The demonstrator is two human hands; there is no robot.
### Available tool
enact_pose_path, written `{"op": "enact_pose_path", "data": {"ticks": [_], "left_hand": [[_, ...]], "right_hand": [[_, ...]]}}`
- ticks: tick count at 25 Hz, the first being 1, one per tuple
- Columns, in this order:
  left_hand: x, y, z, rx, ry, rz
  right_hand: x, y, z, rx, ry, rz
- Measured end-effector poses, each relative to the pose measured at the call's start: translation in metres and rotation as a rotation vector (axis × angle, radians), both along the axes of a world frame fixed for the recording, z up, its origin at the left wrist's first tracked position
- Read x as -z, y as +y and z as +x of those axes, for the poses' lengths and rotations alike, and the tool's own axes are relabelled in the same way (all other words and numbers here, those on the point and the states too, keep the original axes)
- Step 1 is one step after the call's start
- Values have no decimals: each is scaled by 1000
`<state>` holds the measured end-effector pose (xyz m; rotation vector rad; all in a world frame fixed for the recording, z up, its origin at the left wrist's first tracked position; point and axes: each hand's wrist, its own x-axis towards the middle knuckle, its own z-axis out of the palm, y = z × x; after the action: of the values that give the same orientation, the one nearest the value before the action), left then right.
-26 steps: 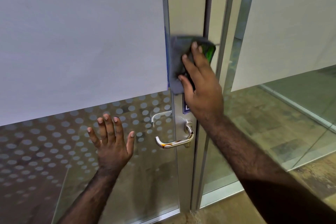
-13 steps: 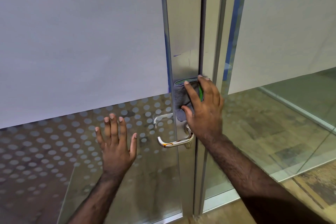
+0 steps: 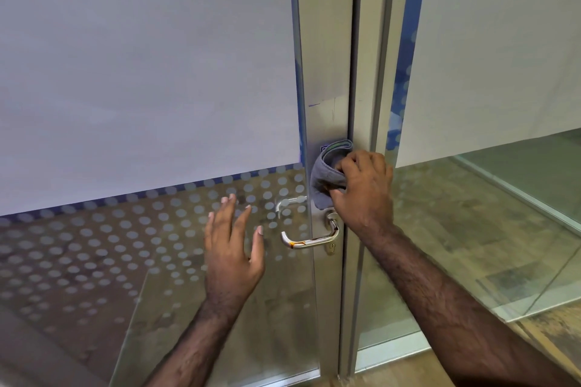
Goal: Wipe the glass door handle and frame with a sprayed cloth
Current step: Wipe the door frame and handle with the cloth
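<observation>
The right hand, closed on the cloth, has slid down the frame to just above the handle, probably next. The left hand stays open, empty.

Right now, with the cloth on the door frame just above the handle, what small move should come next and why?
Probably slide the right hand down a little so the cloth wraps the handle. The cloth sits on the frame just above it, the handle looks untouched with an orange smear, and the left hand is open, apart from it.
</observation>
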<state>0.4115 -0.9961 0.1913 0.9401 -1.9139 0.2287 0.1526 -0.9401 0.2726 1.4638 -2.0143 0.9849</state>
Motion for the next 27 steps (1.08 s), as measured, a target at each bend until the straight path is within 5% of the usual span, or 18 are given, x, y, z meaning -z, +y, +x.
{"op": "enact_pose_path", "data": {"ticks": [3, 7, 13, 23, 27], "left_hand": [[-18, 30, -12, 166, 173, 243], [-49, 68, -34, 358, 501, 917], [-51, 94, -54, 374, 406, 1642], [-27, 131, -76, 387, 962, 1540], [-31, 145, -79, 498, 935, 1383]], "right_hand": [[-3, 15, 0, -193, -365, -6], [1, 51, 8, -359, -771, -21], [29, 105, 16, -470, -1063, 81], [63, 177, 9, -555, -1265, 111], [68, 195, 6, -611, -1465, 97]]}}
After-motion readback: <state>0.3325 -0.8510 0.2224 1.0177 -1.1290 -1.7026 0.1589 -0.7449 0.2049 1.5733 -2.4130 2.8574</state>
